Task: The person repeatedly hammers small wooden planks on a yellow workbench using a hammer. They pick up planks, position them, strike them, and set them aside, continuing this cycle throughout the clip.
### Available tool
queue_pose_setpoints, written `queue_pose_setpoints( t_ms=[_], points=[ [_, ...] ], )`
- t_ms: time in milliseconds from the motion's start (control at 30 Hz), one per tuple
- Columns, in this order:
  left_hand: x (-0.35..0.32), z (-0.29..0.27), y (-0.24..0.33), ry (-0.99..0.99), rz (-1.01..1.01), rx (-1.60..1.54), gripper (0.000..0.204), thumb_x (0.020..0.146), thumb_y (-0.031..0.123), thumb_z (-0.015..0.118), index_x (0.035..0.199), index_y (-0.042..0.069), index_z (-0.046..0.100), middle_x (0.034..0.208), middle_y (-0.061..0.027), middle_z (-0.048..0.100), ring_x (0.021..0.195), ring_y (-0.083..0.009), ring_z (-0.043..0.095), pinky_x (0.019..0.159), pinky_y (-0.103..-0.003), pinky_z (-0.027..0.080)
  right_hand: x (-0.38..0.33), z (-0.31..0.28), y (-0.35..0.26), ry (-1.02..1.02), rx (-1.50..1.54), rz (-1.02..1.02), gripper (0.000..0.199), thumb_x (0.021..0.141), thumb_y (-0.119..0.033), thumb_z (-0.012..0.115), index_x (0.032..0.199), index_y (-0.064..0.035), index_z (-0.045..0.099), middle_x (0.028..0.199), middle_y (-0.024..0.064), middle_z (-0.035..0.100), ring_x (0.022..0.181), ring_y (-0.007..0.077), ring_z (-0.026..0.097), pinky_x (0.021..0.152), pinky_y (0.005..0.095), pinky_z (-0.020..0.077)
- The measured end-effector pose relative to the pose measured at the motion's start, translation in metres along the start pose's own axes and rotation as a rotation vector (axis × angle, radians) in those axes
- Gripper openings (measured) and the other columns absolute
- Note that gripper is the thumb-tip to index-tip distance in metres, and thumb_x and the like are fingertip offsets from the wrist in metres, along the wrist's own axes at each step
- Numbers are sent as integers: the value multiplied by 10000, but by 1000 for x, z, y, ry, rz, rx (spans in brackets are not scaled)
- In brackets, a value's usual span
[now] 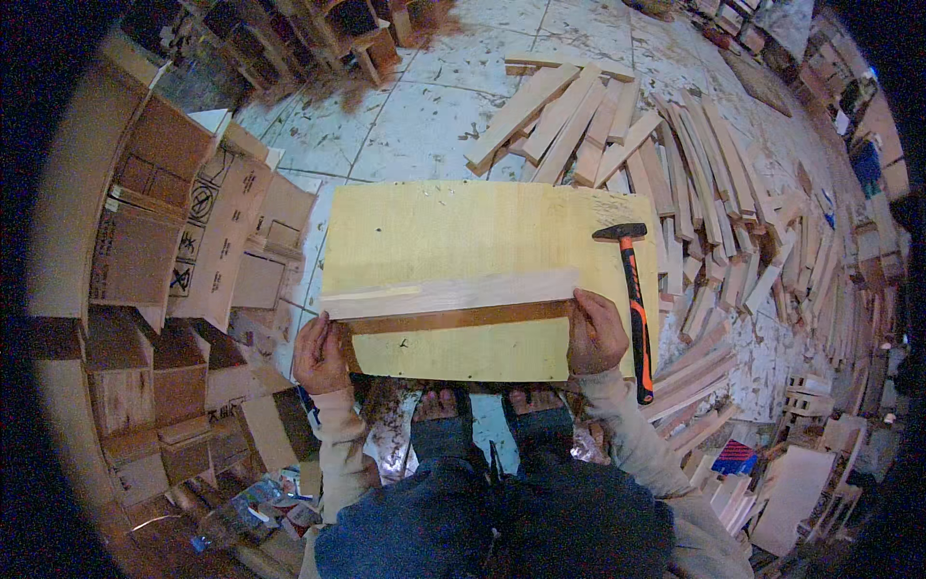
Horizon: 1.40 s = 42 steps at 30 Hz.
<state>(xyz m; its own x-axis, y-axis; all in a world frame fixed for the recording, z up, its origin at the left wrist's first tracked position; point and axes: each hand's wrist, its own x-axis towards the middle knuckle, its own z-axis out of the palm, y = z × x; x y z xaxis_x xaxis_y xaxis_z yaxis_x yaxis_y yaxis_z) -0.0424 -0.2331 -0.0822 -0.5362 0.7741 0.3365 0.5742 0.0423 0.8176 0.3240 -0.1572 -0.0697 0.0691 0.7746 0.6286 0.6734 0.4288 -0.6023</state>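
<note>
A pale wooden strip (453, 294) is held level between my two hands, above a yellow wooden board (444, 227). My left hand (319, 353) closes on the strip's left end. At the other end my right hand (597, 331) grips it with thumb and fingers. Below the strip a brown band, either its shadow or a darker edge, runs across the board. A hammer (634, 309) with a black head and an orange and black handle lies on the board's right side, just beyond my right hand.
Loose wooden strips (714, 183) are heaped on the tiled floor at the right and far right. Cardboard boxes (217, 222) stand along the left side. Wooden pieces (376, 53) stand at the back, and a clear plastic bottle (236, 516) lies at the lower left.
</note>
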Motion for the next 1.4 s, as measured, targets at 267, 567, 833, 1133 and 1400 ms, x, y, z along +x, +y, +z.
queue_pose_setpoints(
  t_ms=[267,567,833,1133,1400],
  points=[
    [32,19,-27,120,-216,-141,216,834,-30,666,1050,-37,675,1012,-110,657,934,-176,633,828,-270,513,38,34,11,-42,132,161,198,800,66,637,988,23,680,915,157,685,802,225,677,714,295,542],
    [44,36,-40,200,-61,-168,232,798,-2,712,1028,-32,690,1016,-126,676,888,-176,643,803,-291,525,47,47,20,-4,120,108,292,736,84,636,989,-51,689,922,143,689,841,277,684,741,339,559],
    [52,24,-48,116,183,19,241,787,-28,718,1027,-21,704,938,-117,693,835,-149,641,753,-266,520,54,50,32,-77,6,-68,251,800,44,667,1044,-15,660,907,159,674,785,271,676,693,306,544],
    [70,27,-21,73,-8,-106,270,792,20,737,1060,5,704,916,-74,705,814,-116,629,754,-250,511,86,41,27,-230,77,56,259,789,18,675,1044,-20,689,897,148,695,780,206,686,679,291,550],
    [149,11,41,-444,-447,-53,381,752,122,763,1087,-25,656,956,-105,682,898,-184,638,839,-298,497,158,59,75,-834,-36,556,287,672,-165,779,958,-169,762,826,77,730,745,202,700,763,323,553]
  ],
)
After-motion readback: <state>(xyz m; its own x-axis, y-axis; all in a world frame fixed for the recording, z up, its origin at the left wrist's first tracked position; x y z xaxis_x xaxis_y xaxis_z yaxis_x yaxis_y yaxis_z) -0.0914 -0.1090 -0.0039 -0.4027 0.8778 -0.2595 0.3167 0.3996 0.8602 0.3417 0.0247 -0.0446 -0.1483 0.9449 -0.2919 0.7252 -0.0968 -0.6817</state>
